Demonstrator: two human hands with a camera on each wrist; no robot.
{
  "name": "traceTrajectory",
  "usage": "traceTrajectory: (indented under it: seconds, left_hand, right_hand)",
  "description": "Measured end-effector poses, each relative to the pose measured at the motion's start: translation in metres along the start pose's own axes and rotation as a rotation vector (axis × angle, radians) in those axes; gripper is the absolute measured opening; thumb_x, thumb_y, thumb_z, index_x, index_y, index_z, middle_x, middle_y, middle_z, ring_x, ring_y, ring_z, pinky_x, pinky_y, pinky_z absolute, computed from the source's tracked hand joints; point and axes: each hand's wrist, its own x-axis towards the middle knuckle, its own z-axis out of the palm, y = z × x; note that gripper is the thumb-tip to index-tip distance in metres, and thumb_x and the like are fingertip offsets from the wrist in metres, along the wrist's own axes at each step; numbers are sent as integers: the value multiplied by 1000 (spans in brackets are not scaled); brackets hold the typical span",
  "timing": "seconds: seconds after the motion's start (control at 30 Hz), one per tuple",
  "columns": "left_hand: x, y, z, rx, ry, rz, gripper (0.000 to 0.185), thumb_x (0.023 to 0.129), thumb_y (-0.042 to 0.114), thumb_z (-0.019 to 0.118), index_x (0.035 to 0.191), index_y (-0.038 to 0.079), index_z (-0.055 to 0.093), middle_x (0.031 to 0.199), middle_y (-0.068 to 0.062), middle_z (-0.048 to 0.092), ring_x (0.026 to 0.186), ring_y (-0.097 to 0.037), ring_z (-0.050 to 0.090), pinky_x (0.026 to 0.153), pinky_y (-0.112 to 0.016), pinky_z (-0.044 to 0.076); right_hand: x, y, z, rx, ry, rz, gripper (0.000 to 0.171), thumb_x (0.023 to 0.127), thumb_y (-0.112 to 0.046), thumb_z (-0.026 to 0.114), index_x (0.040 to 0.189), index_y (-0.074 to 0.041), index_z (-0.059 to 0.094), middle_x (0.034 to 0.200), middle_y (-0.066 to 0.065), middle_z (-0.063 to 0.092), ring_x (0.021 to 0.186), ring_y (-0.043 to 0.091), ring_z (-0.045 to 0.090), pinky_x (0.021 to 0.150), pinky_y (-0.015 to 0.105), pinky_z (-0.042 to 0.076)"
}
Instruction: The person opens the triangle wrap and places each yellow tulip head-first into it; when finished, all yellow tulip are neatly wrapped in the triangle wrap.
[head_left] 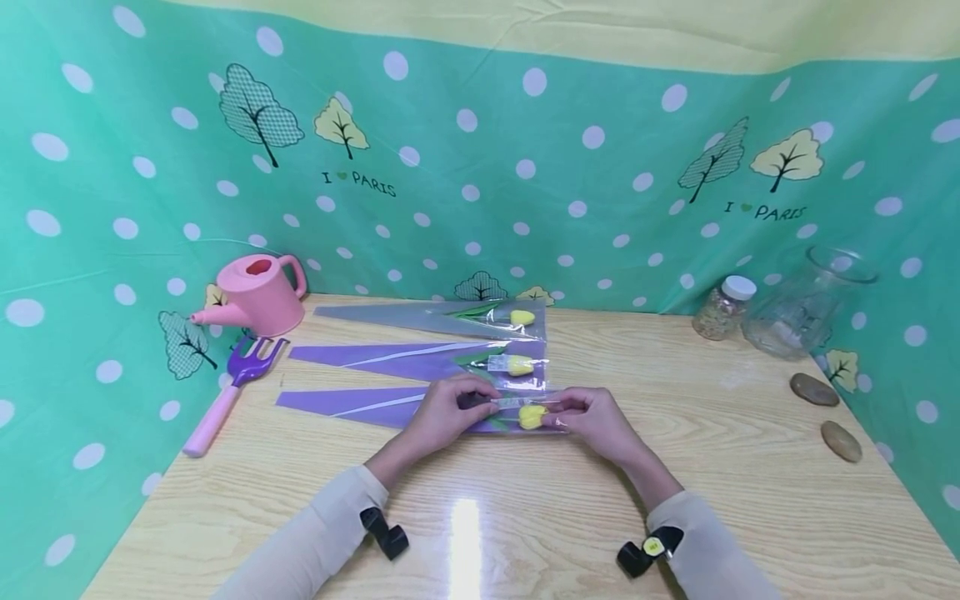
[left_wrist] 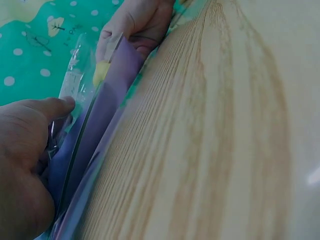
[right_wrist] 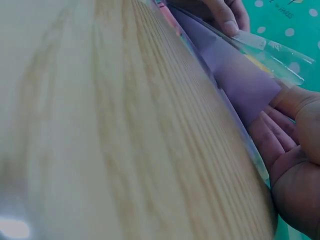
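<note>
Nearest to me on the wooden table (head_left: 525, 517) lies a purple and clear flower sleeve (head_left: 375, 406) with a yellow tulip bud (head_left: 532, 416) inside. My left hand (head_left: 478, 400) pinches the sleeve just left of the bud. My right hand (head_left: 561, 414) pinches its wide open end beside the bud. In the left wrist view the left hand (left_wrist: 60, 107) has its thumb on the clear film, the bud (left_wrist: 101, 72) shows through, and the right hand (left_wrist: 137, 22) holds the far end. The right wrist view shows the right hand (right_wrist: 287, 107) under the purple sleeve (right_wrist: 240, 80).
Two more sleeved yellow flowers (head_left: 427, 360) (head_left: 442, 318) lie behind the held one. A pink watering can (head_left: 258, 293) and a purple garden fork (head_left: 232, 387) are at the left. A lidded jar (head_left: 722, 307), a glass vase (head_left: 806, 304) and two stones (head_left: 813, 389) stand at the right.
</note>
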Motion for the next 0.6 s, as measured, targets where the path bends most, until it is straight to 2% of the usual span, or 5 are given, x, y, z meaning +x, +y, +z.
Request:
traceTrajectory:
  seconds: [0.2, 0.37, 0.47, 0.6]
  left_hand:
    - [-1, -1, -3, 3, -13, -9, 16, 89, 20, 82, 105, 24, 80, 112, 6, 76, 115, -15, 68, 108, -41, 50]
    - [0, -3, -5, 31, -34, -7, 16, 90, 19, 81, 106, 21, 80, 113, 4, 76, 115, -17, 69, 109, -41, 51]
    - [-1, -5, -7, 60, -41, 0, 15, 90, 18, 81, 105, 19, 80, 113, 2, 76, 114, -19, 69, 108, -43, 52]
    - [-2, -7, -10, 104, -48, 15, 16, 89, 16, 82, 104, 18, 80, 113, 1, 76, 115, -21, 69, 108, -45, 52]
  right_hand:
    - [1, 1, 2, -32, -23, 10, 30, 86, -18, 84, 112, -5, 76, 106, 12, 78, 92, 15, 76, 81, 23, 62]
    - [-2, 3, -11, -70, -60, 4, 31, 90, -20, 80, 117, -6, 75, 111, 11, 78, 98, 15, 76, 85, 22, 61]
    - [-5, 3, -24, -8, -66, 6, 32, 94, -15, 75, 122, 2, 70, 113, 18, 77, 101, 19, 77, 88, 26, 62]
    - [-11, 0, -48, 117, -33, 1, 35, 99, -8, 68, 126, 14, 62, 115, 29, 72, 101, 26, 77, 92, 34, 62]
